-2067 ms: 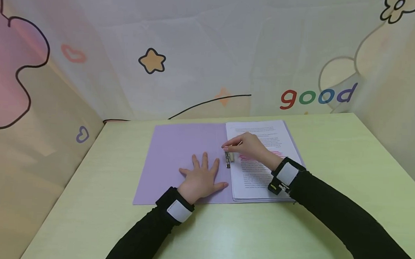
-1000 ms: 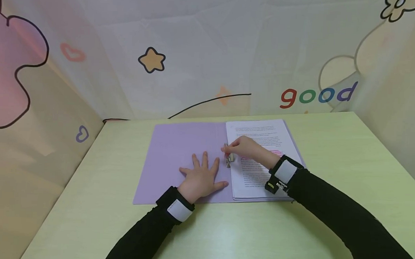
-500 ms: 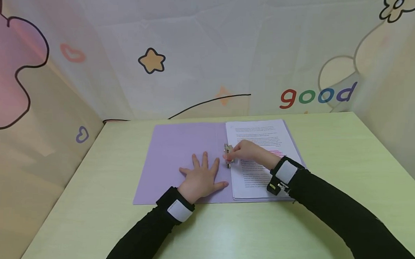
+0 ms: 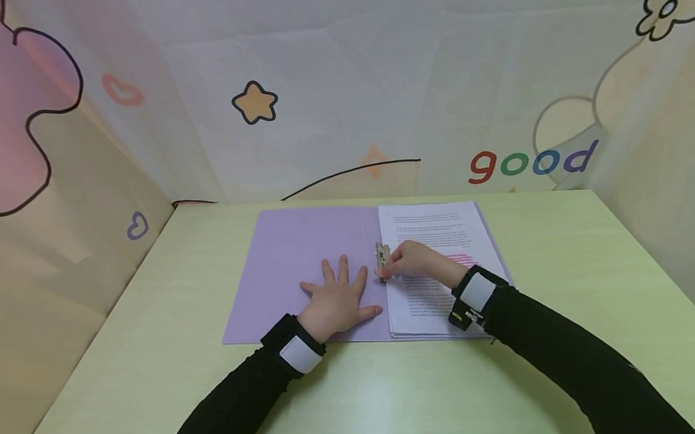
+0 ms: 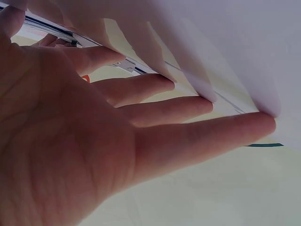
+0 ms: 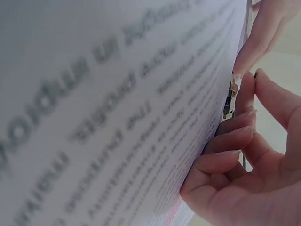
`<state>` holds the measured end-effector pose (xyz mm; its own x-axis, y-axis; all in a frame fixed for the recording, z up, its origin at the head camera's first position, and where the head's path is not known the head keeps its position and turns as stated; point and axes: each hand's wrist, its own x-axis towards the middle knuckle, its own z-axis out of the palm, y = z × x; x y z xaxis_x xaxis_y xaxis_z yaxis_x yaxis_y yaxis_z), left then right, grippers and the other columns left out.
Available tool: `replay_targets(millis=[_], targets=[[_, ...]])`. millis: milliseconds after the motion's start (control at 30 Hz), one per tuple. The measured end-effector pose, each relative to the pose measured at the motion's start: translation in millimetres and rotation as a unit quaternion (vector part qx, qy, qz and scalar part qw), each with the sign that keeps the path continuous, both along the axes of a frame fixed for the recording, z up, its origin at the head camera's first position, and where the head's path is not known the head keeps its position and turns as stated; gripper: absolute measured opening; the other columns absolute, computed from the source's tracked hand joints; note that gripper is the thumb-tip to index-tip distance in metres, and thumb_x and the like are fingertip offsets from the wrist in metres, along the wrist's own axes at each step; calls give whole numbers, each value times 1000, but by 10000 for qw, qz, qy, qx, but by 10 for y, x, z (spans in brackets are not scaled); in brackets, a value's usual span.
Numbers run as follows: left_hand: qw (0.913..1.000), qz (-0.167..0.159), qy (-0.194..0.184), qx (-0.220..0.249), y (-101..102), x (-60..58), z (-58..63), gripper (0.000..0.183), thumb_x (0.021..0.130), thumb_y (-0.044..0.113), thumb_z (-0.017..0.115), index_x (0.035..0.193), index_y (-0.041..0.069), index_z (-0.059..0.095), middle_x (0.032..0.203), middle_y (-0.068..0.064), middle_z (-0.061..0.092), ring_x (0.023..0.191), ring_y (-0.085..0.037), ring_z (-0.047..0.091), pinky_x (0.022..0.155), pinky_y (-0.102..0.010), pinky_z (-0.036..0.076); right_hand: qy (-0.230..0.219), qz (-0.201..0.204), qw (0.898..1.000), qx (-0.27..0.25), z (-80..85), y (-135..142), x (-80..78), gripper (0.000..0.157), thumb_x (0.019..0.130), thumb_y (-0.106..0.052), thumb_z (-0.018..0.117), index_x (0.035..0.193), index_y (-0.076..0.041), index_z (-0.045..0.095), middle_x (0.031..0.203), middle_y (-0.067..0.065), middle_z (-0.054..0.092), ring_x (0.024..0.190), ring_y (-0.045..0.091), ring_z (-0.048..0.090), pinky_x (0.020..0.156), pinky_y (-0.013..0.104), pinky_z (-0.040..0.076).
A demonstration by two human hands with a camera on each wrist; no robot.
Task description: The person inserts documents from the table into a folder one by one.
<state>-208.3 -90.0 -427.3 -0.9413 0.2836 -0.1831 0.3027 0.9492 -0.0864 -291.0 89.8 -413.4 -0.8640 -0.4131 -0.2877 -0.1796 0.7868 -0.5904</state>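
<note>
A purple folder (image 4: 300,241) lies spread open on the table, with a stack of printed paper (image 4: 431,311) on its right side. Along the fold sits a metal file clip (image 4: 381,252). My right hand (image 4: 418,259) pinches the lower part of that clip; in the right wrist view the thumb and forefinger of the right hand (image 6: 244,160) meet on a small dark end of metal, the other fingers curled against the page. Flat on the folder's left cover, fingers spread, my left hand (image 4: 333,304) presses down just left of the fold.
Pink highlighted lines (image 4: 461,259) mark the top sheet. The pale green table (image 4: 432,402) extends around the folder. A printed curtain (image 4: 341,100) hangs behind the table and at both sides.
My right hand has moved down along the file clip from its top end to its lower part, and the metal lever now lies folded along the clip. The left hand has stayed in place.
</note>
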Motion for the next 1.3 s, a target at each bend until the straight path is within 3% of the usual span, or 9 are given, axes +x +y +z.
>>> replay_targets(millis=[533,1000,1300], targets=[[10000,-41,53,-6,26,31,20,85,86,74,37,152,21,25,154,-23,16,134,-55,17,77,-77,33,34,136,9999,79,-15,35,-6,22,83,-34,71,76,-13,70,71,-4,55,72,14,49,64,27,34],[9999,11,60,-113,11,41,6,85,86,75,36,152,22,26,154,-22,17,134,-55,18,77,-76,33,254,122,9994,204,-39,-37,22,30,79,-36,75,64,-13,63,61,-7,48,62,11,44,58,24,31],[9999,8,116,-108,4,30,-3,85,86,75,36,152,22,26,154,-23,17,134,-55,18,77,-77,33,328,93,9986,415,32,-106,21,40,78,-33,75,55,-16,47,56,-7,40,57,9,39,53,23,28]])
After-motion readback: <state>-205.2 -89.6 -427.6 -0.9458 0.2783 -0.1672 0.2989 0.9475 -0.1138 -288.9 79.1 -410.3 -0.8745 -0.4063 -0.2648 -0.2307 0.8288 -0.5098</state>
